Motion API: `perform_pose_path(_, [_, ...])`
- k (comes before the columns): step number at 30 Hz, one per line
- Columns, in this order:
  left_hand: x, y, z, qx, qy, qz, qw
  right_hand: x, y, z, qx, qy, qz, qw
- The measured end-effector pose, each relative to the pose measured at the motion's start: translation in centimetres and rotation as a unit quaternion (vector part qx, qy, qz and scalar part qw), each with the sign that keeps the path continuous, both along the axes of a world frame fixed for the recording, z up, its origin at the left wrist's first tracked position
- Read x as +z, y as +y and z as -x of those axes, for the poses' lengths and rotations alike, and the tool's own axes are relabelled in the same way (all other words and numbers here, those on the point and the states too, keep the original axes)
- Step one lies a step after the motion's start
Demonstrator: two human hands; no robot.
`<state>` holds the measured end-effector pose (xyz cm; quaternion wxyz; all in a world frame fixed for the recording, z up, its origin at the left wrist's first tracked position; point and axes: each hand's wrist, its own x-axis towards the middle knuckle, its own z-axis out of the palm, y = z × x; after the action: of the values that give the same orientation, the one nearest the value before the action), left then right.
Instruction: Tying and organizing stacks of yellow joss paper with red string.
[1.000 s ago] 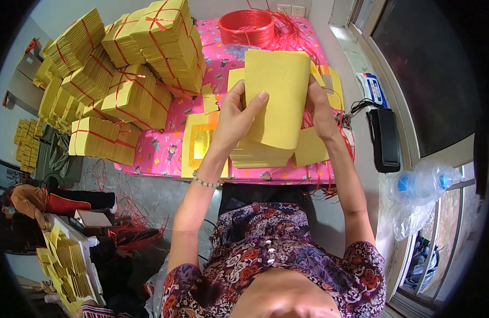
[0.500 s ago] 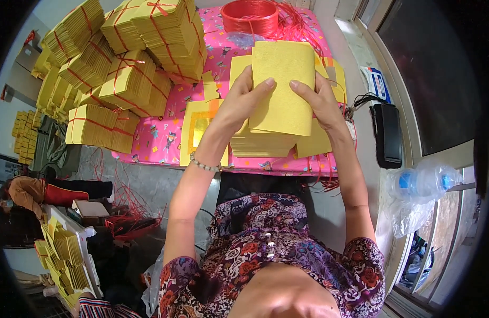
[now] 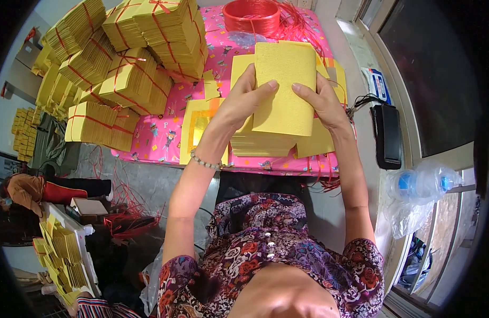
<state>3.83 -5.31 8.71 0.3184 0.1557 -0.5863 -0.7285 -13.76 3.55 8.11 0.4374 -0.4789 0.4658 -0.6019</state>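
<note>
The right hand (image 3: 327,103) had brought its thumb onto the yellow paper (image 3: 285,108), matching the left hand (image 3: 243,103); both gripped it, probably more steadily, above the stack (image 3: 263,146).

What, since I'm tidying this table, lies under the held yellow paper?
Beneath the yellow paper, a yellow stack shows its layered front edge above the pink surface; whatever the paper covers cannot be seen.

Bright scene, dark curved fisheye rim
</note>
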Motion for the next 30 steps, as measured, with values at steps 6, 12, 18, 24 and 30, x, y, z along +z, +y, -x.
perform_pose_path(6, [0.2,0.6,-0.1,0.018,-0.015,0.020,1.000,0.3,0.4,-0.3,-0.002,0.032,0.008,0.999])
perform_pose_path(12, [-0.1,3.2,0.5,0.104,0.063,0.072,0.990,0.0,1.4,-1.1,-0.027,0.072,0.075,0.994])
perform_pose_path(18, [-0.6,4.3,0.6,0.121,0.098,0.120,0.980,-0.2,2.6,-0.9,-0.034,0.067,0.071,0.995])
perform_pose_path(24, [-0.9,4.9,0.4,0.131,0.097,0.149,0.975,-0.1,3.3,-1.4,-0.063,0.032,0.102,0.992])
perform_pose_path(30, [-0.7,5.0,0.4,0.120,0.105,0.115,0.980,0.8,3.4,-1.9,-0.092,0.024,0.115,0.989])
